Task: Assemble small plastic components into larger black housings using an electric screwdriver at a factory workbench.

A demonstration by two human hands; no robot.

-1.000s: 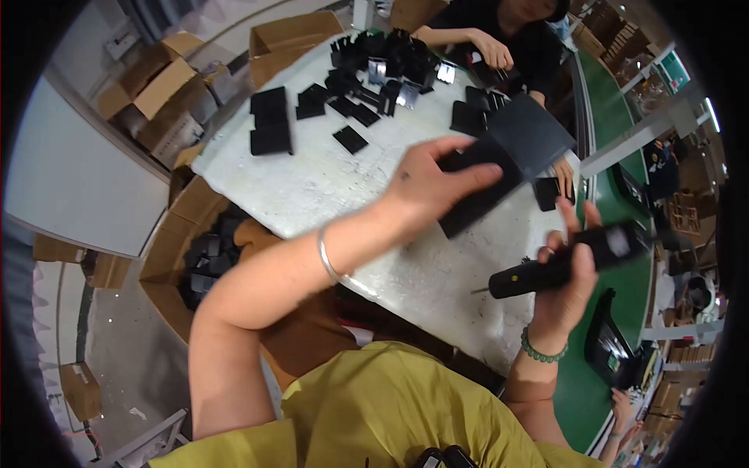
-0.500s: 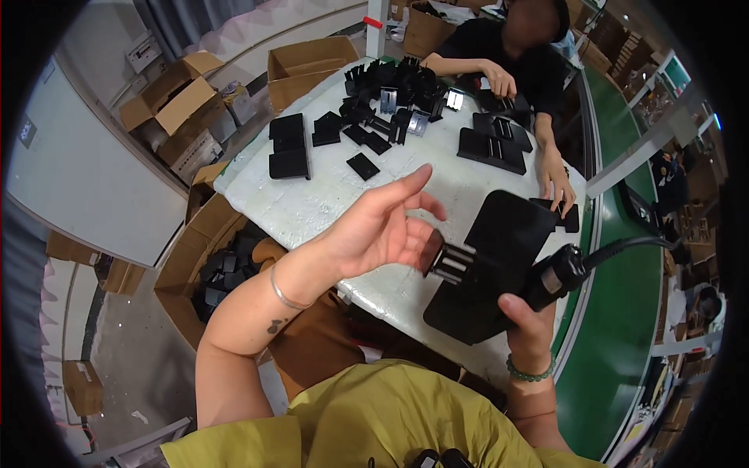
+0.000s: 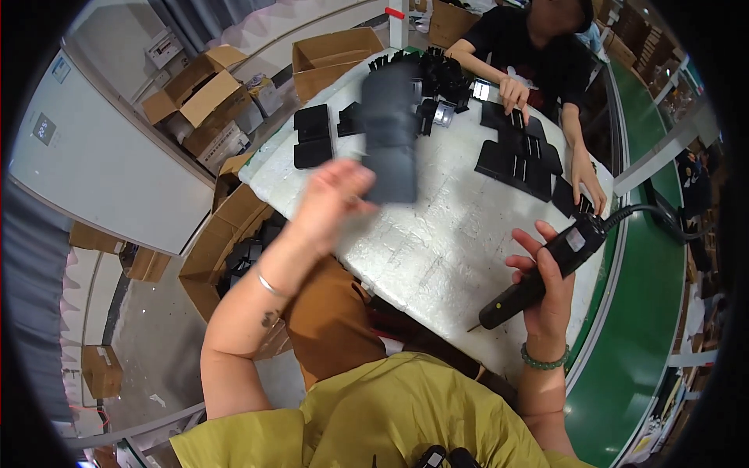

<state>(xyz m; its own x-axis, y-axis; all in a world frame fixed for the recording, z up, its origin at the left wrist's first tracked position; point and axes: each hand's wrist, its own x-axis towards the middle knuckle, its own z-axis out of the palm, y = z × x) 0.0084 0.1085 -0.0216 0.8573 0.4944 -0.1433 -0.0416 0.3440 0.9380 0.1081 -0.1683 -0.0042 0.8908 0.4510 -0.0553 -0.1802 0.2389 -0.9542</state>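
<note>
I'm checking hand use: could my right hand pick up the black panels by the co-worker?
Probably not easily: the right hand holds an electric screwdriver, though nothing seems to block the way to the black panels.

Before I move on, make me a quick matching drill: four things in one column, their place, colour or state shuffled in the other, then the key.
Things:
1. Corded driver
2. Dark panel
3. Bead bracelet
4. Bangle

Matches:
A. Green, around the right wrist
B. Silver, on the left arm
C. Held in the right hand
D. Motion-blurred, by the fingers of the left hand

Right pairs: 1-C, 2-D, 3-A, 4-B.
</note>
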